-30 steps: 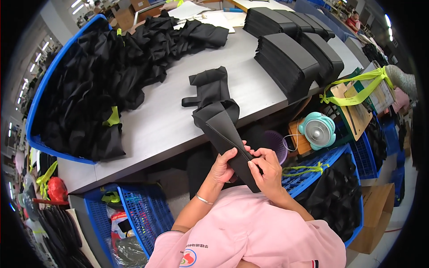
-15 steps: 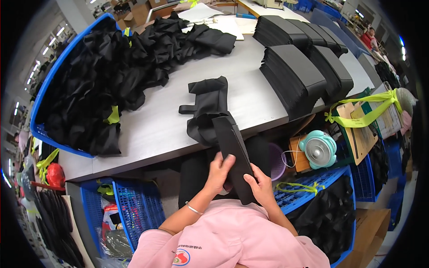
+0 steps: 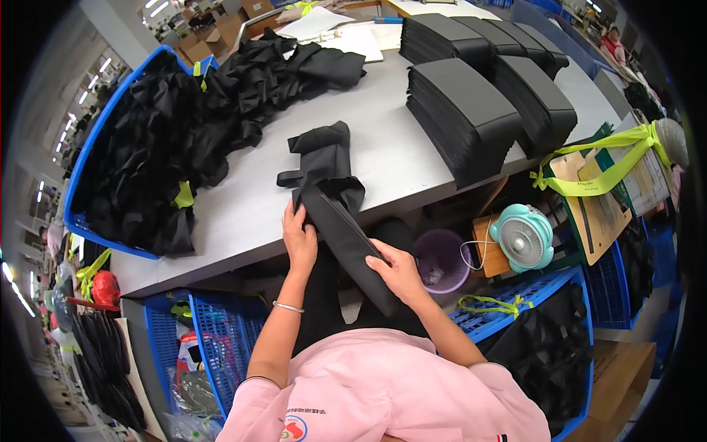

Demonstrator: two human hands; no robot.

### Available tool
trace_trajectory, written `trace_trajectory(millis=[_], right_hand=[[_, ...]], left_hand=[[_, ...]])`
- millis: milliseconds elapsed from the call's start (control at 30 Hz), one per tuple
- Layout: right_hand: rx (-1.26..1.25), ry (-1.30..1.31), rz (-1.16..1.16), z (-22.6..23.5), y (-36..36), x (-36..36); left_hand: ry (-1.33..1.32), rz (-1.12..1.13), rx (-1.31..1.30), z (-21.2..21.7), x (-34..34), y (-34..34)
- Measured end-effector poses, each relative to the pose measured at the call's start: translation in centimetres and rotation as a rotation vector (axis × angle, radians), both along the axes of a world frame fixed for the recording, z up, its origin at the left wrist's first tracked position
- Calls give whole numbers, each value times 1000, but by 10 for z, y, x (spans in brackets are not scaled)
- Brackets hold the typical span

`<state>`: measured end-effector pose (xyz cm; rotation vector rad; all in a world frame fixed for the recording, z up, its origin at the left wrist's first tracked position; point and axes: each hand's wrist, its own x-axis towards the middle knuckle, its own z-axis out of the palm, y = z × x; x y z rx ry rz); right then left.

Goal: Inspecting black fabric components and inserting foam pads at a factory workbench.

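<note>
A grey worktable is stretching across a busy workshop. Both hands are pinching a long black fabric sleeve over the table's near edge: the left hand gripping its upper side, the right hand its lower end. It looks light, stiffened yet bendable, best held by the edges. Black cloth piles are lying beyond.

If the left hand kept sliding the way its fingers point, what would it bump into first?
Probably the folded black fabric piece on the grey table. The left hand points up across the table edge, and that piece lies just beyond its fingertips; depth is hard to judge.
</note>
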<state>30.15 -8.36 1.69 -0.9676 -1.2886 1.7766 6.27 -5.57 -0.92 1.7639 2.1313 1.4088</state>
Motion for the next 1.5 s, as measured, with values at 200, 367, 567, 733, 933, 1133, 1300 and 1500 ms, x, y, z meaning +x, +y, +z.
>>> trace_trajectory(millis=[200,367,567,733,933,1133,1300,1500], right_hand=[[599,-716,-111,25,-2,3],[998,-976,-219,13,-5,-9],[1065,-1049,-258,2,-16,-5],[1133,-1079,-175,21,-27,-1],[927,-1050,-234,-4,11,-45],[706,-802,-291,-21,10,-78],[807,-671,-81,-23,14,-104],[266,-201,-277,-5,27,-145]], left_hand=[[100,-157,-9,29,18,3],[171,-364,-53,62,54,0],[260,-642,-127,73,75,-16],[245,-419,-46,80,40,-3],[216,-689,-112,61,54,-42],[204,-341,-61,44,7,-43],[79,-611,51,45,4,-50],[-91,-347,171,36,-60,-81]])
